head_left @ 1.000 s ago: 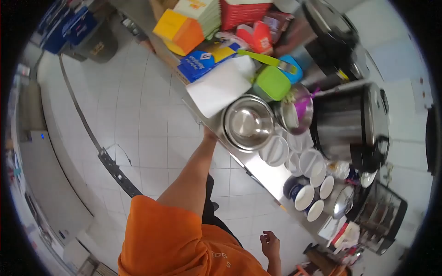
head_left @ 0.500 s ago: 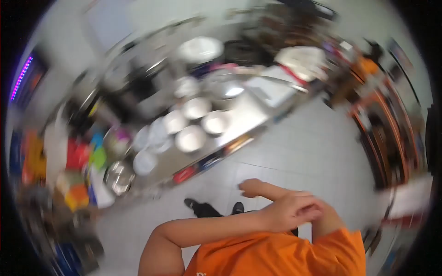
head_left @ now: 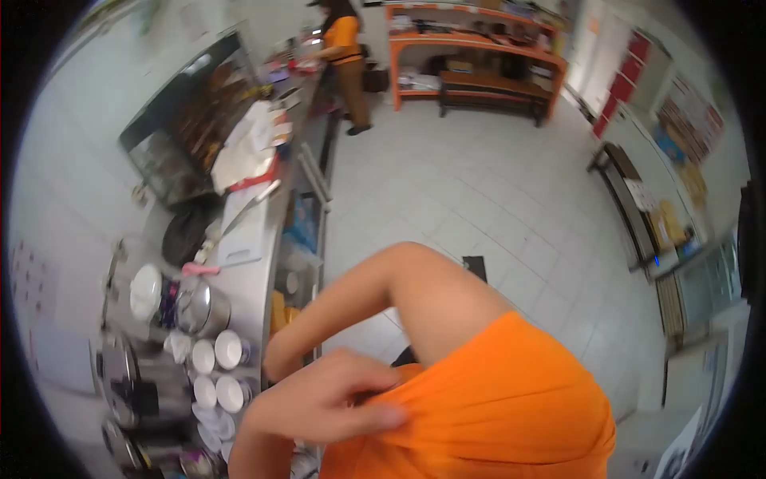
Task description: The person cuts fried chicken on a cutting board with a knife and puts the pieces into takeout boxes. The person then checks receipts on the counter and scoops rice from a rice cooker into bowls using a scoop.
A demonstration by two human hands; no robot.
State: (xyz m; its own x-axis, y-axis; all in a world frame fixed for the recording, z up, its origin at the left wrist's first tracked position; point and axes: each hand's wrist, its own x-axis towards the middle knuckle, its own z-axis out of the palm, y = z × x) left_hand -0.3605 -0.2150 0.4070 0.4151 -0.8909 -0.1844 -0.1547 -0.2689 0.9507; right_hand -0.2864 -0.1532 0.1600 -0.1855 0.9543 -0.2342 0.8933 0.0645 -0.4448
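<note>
My left hand (head_left: 331,399) reaches across my body from the lower left. Its thumb and fingers are closed on the cloth of my orange shirt (head_left: 511,391), near the right sleeve, and the fabric is pulled into folds there. My right arm is bent, with the elbow raised, and its forearm runs down to the left. Of my right hand (head_left: 279,357) only a part near the wrist shows, close to the counter edge; my left forearm and hand hide its fingers.
Along the left runs a counter (head_left: 275,231) with white cups (head_left: 228,349), a metal pot (head_left: 203,307), a knife (head_left: 249,209) and a glass display case (head_left: 195,120). A person (head_left: 345,60) stands at its far end. Orange shelves (head_left: 475,36), a bench (head_left: 499,94) and tiled floor (head_left: 447,176) lie beyond.
The view has swung right, towards the counter's far end and the person. My left hand has gone from my right forearm to the shirt sleeve. My right elbow has risen.
</note>
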